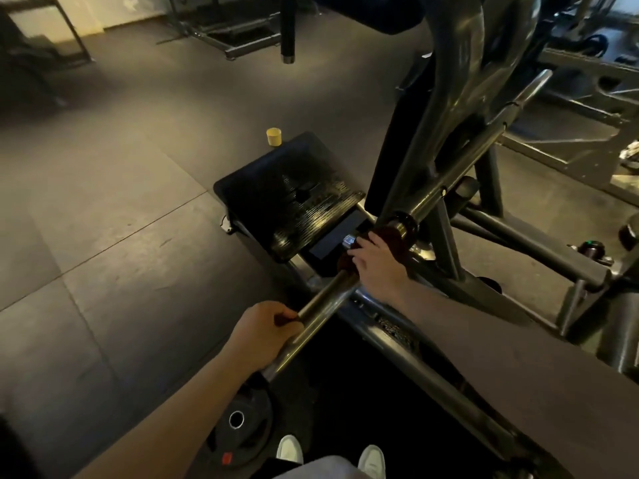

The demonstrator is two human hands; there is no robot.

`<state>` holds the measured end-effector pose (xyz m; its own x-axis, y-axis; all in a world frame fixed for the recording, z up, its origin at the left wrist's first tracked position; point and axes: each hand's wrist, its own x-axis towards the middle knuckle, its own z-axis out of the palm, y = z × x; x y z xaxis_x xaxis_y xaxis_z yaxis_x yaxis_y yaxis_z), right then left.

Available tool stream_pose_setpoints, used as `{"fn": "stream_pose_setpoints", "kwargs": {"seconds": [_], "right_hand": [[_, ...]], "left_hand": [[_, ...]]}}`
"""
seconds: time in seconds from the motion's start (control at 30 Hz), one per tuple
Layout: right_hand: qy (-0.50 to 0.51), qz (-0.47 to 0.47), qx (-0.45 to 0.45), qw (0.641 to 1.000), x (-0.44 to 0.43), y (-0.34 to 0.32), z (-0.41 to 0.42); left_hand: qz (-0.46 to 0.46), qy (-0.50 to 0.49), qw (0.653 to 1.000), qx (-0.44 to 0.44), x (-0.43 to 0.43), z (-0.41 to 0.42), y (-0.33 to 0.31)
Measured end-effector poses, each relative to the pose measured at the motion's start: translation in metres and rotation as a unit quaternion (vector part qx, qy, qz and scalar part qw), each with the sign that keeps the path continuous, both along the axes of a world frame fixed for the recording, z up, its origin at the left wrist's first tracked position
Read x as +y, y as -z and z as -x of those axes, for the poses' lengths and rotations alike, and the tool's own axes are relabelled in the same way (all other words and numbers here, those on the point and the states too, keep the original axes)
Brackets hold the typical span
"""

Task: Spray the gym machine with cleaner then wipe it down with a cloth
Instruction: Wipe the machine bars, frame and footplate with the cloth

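Left hand (262, 335): forearm stretched forward; fingers curled round the bar (321, 305) near its free end
Right hand (377, 267): fingers clamped on the dark red cloth (385, 235), pressed round the bar
Gym machine (460, 98): frame beyond the right fingers

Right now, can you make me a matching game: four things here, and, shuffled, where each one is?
1 yellow cup
2 weight plate
3 dark red cloth
4 left hand

A under the right hand, round the chrome bar
B gripping the bar's near end
C floor, at the black footplate's far corner
D floor, beside the white shoes

Pairs: 1-C, 2-D, 3-A, 4-B.
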<state>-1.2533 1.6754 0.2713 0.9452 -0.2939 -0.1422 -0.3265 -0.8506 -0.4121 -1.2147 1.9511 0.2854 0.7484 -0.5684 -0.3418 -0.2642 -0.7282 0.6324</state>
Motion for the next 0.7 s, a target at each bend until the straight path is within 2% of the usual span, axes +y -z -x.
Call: {"fn": "stream_pose_setpoints", "kwargs": {"seconds": [0.1,0.2,0.3,0.4,0.53,0.63,0.7], "right_hand": [[0.011,-0.105,-0.063,0.992,0.054,0.006,0.027],[-0.052,-0.151,-0.075,0.984,0.108,0.016,0.047],[-0.081,-0.148,-0.082,0.982,0.125,0.021,0.057],[-0.106,-0.154,-0.065,0.98,0.105,0.012,0.05],[-0.074,-0.132,-0.063,0.987,0.085,0.006,0.041],[-0.049,-0.097,-0.073,0.991,0.106,0.005,0.048],[-0.084,-0.083,-0.08,0.99,0.133,0.005,0.058]], "left_hand": [[-0.001,-0.017,1.0,-0.021,0.017,0.01,-0.001],[0.0,-0.025,0.998,-0.053,0.034,0.025,0.0],[0.021,-0.066,0.995,-0.069,0.049,0.04,0.002],[0.047,-0.135,0.988,-0.059,0.059,0.053,0.006],[0.065,-0.206,0.975,-0.056,0.068,0.069,0.011],[0.076,-0.246,0.965,-0.05,0.07,0.077,0.015],[0.09,-0.271,0.957,-0.039,0.07,0.082,0.014]]}}
